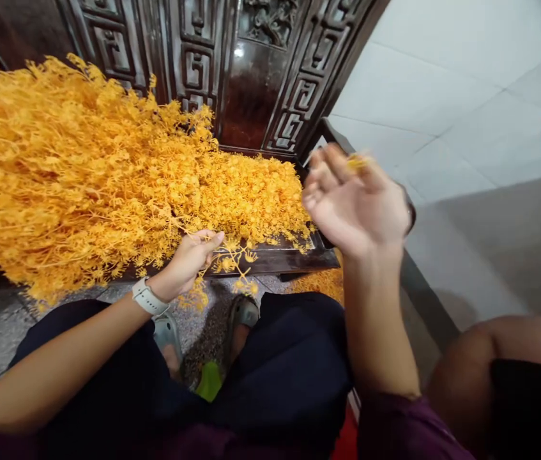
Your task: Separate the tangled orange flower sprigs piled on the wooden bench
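My left hand (192, 260), with a pale watch (149, 298) at the wrist, is closed on a yellow plastic flower sprig (232, 255) whose branched tips hang past the fingers. It is at the front edge of a large heap of similar yellow sprigs (107, 172). Raised to the right of the heap, my right hand (354, 201) is blurred by motion, palm up with curled fingers. A small yellow piece (357, 163) shows between its thumb and forefinger; its exact shape is smeared.
The heap lies on a dark wooden bench (274, 262) with a carved back (255, 83). More yellow pieces (318, 282) are below the bench's right end. A white tiled wall (442, 96) stands at right. Another person's bare limb (485, 358) is close by at lower right.
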Motion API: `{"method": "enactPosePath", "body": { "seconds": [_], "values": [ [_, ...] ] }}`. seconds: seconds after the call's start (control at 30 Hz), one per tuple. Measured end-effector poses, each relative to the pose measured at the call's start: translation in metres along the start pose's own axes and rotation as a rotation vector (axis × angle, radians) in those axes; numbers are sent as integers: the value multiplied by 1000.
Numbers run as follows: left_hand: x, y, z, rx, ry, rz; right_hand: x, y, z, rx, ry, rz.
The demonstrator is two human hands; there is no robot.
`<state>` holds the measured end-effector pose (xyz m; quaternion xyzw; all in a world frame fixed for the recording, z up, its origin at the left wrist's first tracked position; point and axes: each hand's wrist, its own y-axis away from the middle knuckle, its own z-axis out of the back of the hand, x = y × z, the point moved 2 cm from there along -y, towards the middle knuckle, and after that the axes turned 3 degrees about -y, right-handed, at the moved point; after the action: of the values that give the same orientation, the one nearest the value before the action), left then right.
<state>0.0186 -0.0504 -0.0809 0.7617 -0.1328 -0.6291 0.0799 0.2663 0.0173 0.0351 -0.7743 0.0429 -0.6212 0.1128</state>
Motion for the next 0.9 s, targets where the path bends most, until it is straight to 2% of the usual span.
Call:
{"method": "enactPosePath", "body": {
  "seconds": [0.1,0.33,0.43,0.5,0.53,0.6,0.67,0.7,0.73,0.77,0.8,0.9],
  "values": [
    [2,-2,1,-6,32,68,-8,3,1,-1,-154,-160],
    [-2,-1,-4,13,-6,89,-8,14,-1,-21,-78,-36],
    [-2,-3,-5,21,-6,99,-5,19,-1,94,-78,-65],
    [0,-3,-7,41,-1,101,0,27,-2,271,-132,-36],
    [1,-4,-8,51,0,101,3,33,-3,408,-166,3],
    [4,-4,-9,71,-4,103,11,48,-10,810,-234,120],
    [7,-5,-10,83,-14,107,18,66,-19,1324,-339,276],
    [8,-5,-10,88,-19,109,20,74,-23,1528,-397,355],
    [10,-5,-10,94,-22,107,21,78,-26,1619,-429,419],
    [10,-6,-10,100,-21,104,21,77,-29,1556,-400,459],
    [11,-6,-9,107,-18,100,19,71,-31,1369,-314,469],
    [12,-7,-8,110,6,105,7,40,-25,629,18,336]
  ]
}}
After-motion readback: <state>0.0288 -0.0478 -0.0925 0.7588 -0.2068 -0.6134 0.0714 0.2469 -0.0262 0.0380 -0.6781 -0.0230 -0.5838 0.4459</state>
